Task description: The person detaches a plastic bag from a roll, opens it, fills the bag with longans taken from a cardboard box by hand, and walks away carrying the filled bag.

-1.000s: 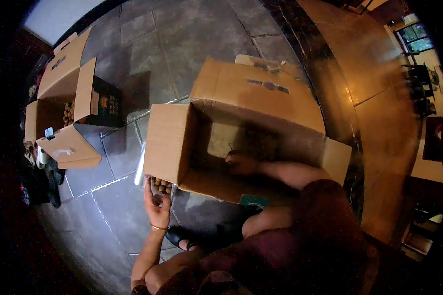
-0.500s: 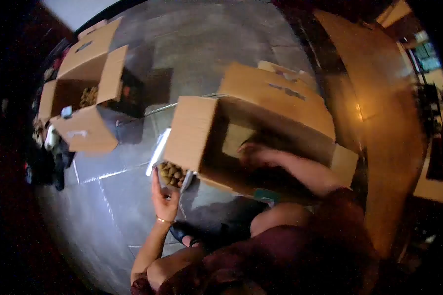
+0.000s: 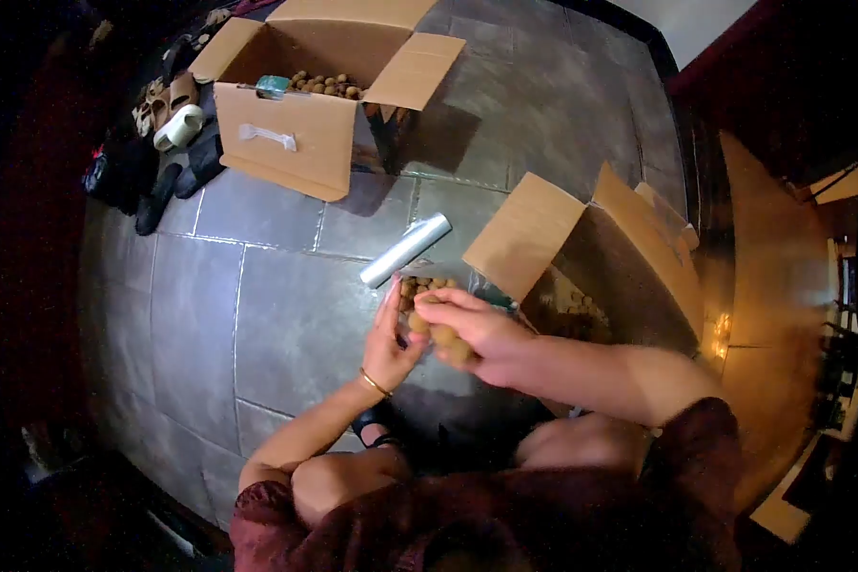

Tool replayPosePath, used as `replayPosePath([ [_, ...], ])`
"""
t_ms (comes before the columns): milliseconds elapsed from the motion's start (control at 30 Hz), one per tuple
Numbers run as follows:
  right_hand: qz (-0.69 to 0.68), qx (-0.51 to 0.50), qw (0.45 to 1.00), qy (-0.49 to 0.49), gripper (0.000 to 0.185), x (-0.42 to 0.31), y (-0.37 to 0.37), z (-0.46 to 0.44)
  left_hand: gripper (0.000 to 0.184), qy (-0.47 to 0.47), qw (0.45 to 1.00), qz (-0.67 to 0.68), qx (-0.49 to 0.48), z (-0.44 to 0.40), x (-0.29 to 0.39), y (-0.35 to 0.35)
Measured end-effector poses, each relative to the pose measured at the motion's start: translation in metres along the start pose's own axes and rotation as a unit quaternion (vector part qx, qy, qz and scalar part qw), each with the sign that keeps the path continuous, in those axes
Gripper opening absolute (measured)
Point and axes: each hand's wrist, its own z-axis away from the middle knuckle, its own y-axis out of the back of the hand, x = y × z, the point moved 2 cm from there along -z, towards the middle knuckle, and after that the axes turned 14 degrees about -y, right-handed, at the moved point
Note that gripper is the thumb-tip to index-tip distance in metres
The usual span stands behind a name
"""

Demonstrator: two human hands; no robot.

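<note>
Brown longan-like fruits sit clasped in the right hand; more lie inside the near carton and far carton, while a heap already rests outside them, beside the left hand, whose grip I cannot tell.

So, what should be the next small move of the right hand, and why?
Probably release the round brown pieces from the right hand onto the similar pile: the hand holds them close to it, and the left hand is beside it.
</note>
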Motion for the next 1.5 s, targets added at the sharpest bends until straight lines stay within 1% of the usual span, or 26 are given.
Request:
replayPosePath([
  [33,-0.036,0.048,0.998,0.017,0.026,0.011,-0.006,-0.029,0.087,-0.013,1.0,-0.013,0.004,0.003,-0.004,0.001],
  [133,0.062,0.114,0.991,0.037,0.026,0.023,0.007,-0.091,0.089,-0.018,1.0,-0.004,0.002,0.008,0.003,0.008],
  [233,0.012,0.156,0.987,0.04,0.029,0.018,0.006,-0.115,0.091,0.006,0.999,0.035,0.003,0.014,0.001,0.01],
  [333,0.137,0.171,0.975,0.043,0.04,0.021,0.02,-0.128,0.091,0.072,0.993,0.094,-0.008,0.016,0.004,0.011],
  [367,0.132,0.116,0.984,0.033,0.043,0.025,0.025,-0.128,0.092,0.069,0.993,0.099,0.001,0.015,0.004,0.011],
  [467,0.185,-0.009,0.979,0.081,0.019,-0.002,0.006,-0.014,0.095,0.059,0.991,0.117,0.024,0.013,0.002,0.005],
  [500,0.225,0.003,0.969,0.101,0.016,-0.017,0.009,0.025,0.094,0.03,0.994,0.097,0.033,0.017,-0.009,0.001],
  [533,0.265,0.021,0.957,0.119,0.015,-0.032,0.023,0.056,0.093,0.031,0.995,0.095,0.032,0.017,-0.011,-0.002],
  [600,0.293,0.16,0.913,0.234,0.016,-0.045,0.083,0.096,0.092,0.066,0.993,0.098,0.02,0.013,-0.003,-0.002],
  [633,0.289,0.226,0.895,0.254,0.016,-0.045,0.116,0.106,0.09,0.045,0.995,0.087,0.024,0.011,-0.002,-0.005],
  [700,0.33,0.28,0.886,0.166,0.014,-0.031,0.19,0.092,0.088,-0.004,0.998,0.061,0.021,0.006,-0.002,-0.011],
  [733,0.433,0.332,0.83,0.118,0.022,-0.023,0.221,0.074,0.088,-0.009,0.998,0.062,0.016,0.004,0.0,-0.015],
  [767,0.56,0.4,0.719,0.099,0.017,-0.013,0.23,0.062,0.088,-0.015,0.998,0.062,0.011,0.001,0.002,-0.019],
  [800,0.647,0.426,0.628,0.072,0.022,0.007,0.269,0.026,0.088,0.008,0.998,0.063,-0.004,-0.001,0.006,-0.019],
  [833,0.747,0.384,0.543,0.006,0.027,0.026,0.303,-0.005,0.088,0.002,0.998,0.058,-0.002,-0.002,0.008,-0.02],
  [900,0.759,0.418,0.446,0.224,0.032,0.056,0.357,-0.05,0.088,-0.01,0.999,0.049,0.002,-0.003,0.007,-0.024],
  [1000,0.723,0.435,0.534,0.049,0.046,0.066,0.375,-0.071,0.088,0.022,0.997,0.068,0.007,0.001,0.004,-0.025],
  [1033,0.727,0.434,0.53,0.036,0.048,0.069,0.381,-0.072,0.087,0.042,0.996,0.081,0.01,0.003,0.001,-0.026],
  [1100,0.667,0.482,0.568,0.018,0.051,0.076,0.398,-0.075,0.086,0.02,0.998,0.052,-0.006,0.0,0.002,-0.03],
  [1133,0.598,0.524,0.606,0.012,0.051,0.086,0.404,-0.073,0.086,0.009,0.999,0.036,-0.011,-0.002,0.003,-0.031],
  [1200,0.545,0.568,0.615,0.044,0.054,0.11,0.411,-0.068,0.085,0.019,0.999,0.049,-0.01,-0.003,0.002,-0.035],
  [1233,0.564,0.575,0.587,0.081,0.056,0.12,0.406,-0.06,0.084,0.025,0.998,0.056,-0.01,-0.003,0.002,-0.037],
  [1300,0.611,0.547,0.569,0.062,0.061,0.129,0.394,-0.049,0.083,0.047,0.997,0.066,-0.008,-0.003,-0.001,-0.042],
  [1333,0.636,0.513,0.577,0.007,0.063,0.118,0.368,-0.026,0.082,0.06,0.996,0.068,-0.007,-0.002,-0.003,-0.045],
  [1400,0.656,0.484,0.579,-0.028,0.066,0.121,0.358,-0.017,0.081,0.073,0.994,0.077,-0.012,0.001,-0.009,-0.049],
  [1500,0.666,0.467,0.58,-0.045,0.062,0.131,0.359,-0.024,0.08,0.074,0.994,0.084,-0.018,0.002,-0.013,-0.049],
])
